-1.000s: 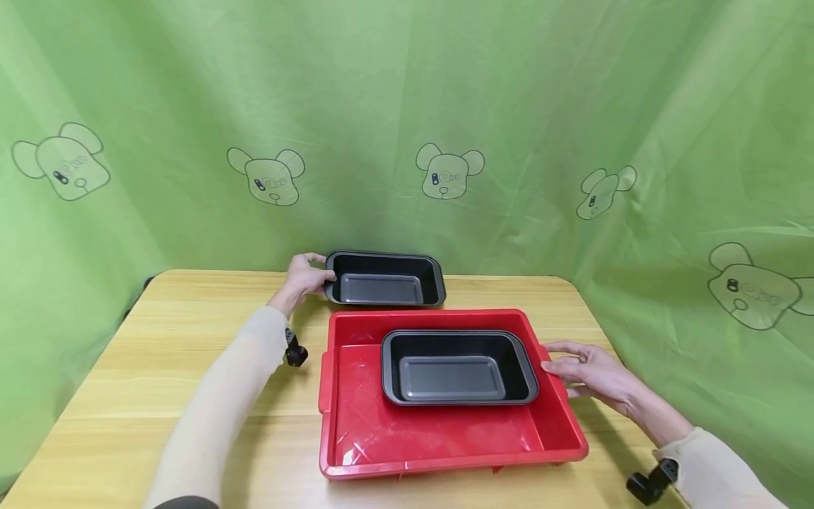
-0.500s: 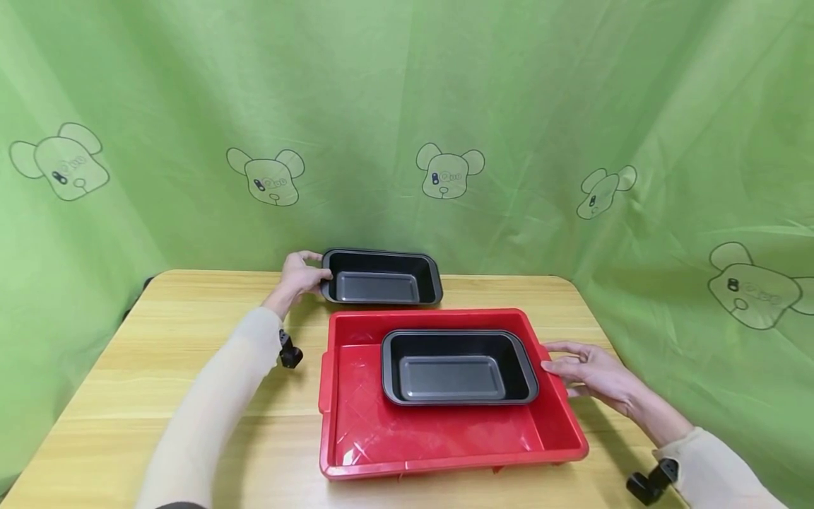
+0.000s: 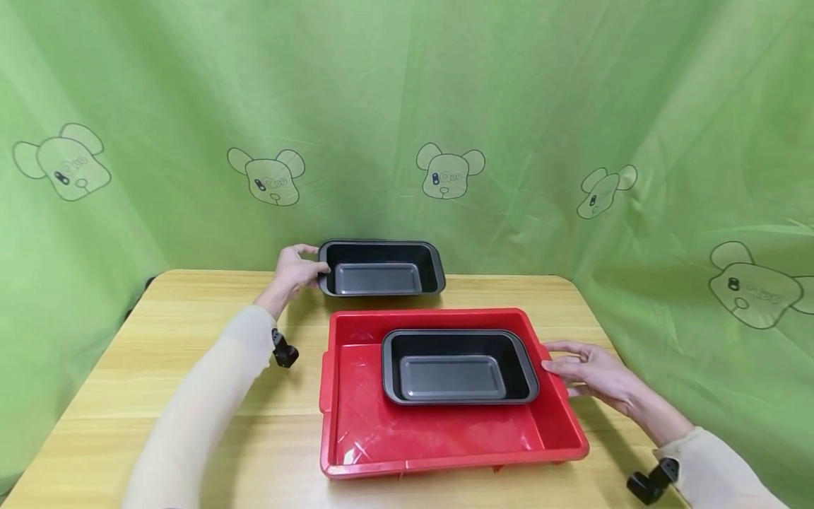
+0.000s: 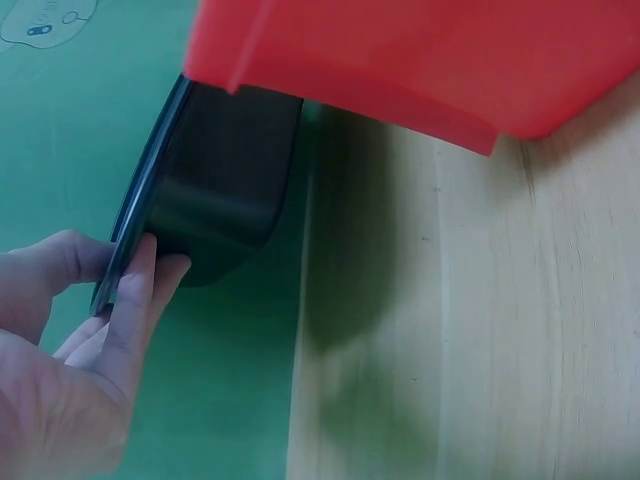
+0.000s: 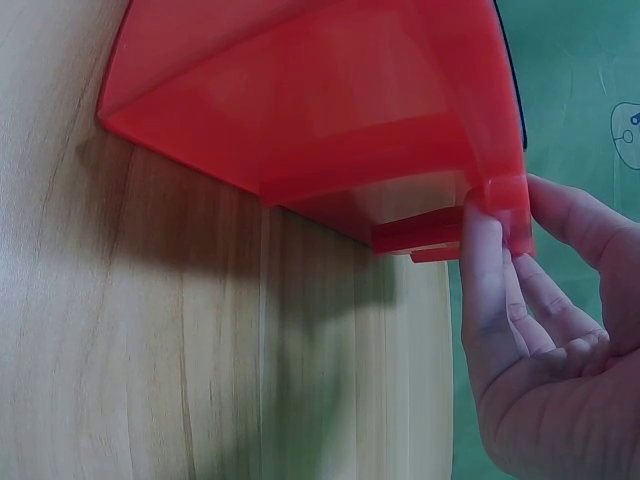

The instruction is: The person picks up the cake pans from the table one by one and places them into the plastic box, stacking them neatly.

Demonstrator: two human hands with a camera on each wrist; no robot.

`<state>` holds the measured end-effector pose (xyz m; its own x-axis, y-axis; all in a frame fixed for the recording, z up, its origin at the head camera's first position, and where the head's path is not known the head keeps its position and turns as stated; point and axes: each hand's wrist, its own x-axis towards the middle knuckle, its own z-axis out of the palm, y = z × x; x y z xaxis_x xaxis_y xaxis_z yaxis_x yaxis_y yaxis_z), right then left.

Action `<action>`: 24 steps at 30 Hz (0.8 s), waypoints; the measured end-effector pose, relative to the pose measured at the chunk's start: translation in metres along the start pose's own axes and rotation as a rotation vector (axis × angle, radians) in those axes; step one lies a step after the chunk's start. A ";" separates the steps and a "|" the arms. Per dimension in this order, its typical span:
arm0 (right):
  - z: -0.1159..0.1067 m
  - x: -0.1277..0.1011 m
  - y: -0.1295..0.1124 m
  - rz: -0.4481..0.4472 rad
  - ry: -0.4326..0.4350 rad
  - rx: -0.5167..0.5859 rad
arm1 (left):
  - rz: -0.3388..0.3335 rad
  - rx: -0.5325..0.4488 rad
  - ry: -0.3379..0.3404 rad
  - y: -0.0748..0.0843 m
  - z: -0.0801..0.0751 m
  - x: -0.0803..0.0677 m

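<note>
Behind the red tray (image 3: 375, 459), my left hand (image 3: 294, 271) pinches the left end of a black loaf pan (image 3: 378, 280). The thumb lies over the pan's rim and the fingers are beneath it, as the left wrist view shows. A shadow falls on the wood below this raised pan (image 4: 230, 165). A second black loaf pan (image 3: 454, 378) rests inside the tray, toward its back. At the tray's right side, my right hand (image 3: 594, 375) grips the rim, thumb on one face and fingers on the other.
A wooden table (image 3: 159, 367) carries the tray. Close behind it and along both sides hangs a green curtain (image 3: 356, 106) with printed bear heads. A dark wrist camera (image 3: 284, 350) sits on the left sleeve.
My left hand has carried the loaf pan slightly up and away, first a little to the left. The right hand, the tray and the pan in it stay put.
</note>
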<state>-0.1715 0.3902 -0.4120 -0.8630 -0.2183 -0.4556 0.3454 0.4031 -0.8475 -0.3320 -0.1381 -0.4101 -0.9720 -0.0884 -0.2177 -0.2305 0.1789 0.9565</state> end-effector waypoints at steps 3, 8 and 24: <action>0.000 0.000 -0.001 0.011 0.017 -0.014 | -0.003 -0.024 -0.006 0.002 -0.002 -0.003; 0.001 0.000 0.000 0.016 0.025 -0.013 | 0.001 -0.042 -0.009 0.006 -0.004 -0.007; 0.001 0.000 0.001 0.011 0.010 0.007 | -0.018 -0.089 -0.002 0.021 -0.012 -0.031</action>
<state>-0.1713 0.3900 -0.4129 -0.8628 -0.2056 -0.4620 0.3570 0.3993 -0.8445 -0.3060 -0.1432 -0.3806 -0.9680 -0.0884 -0.2349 -0.2426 0.0892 0.9660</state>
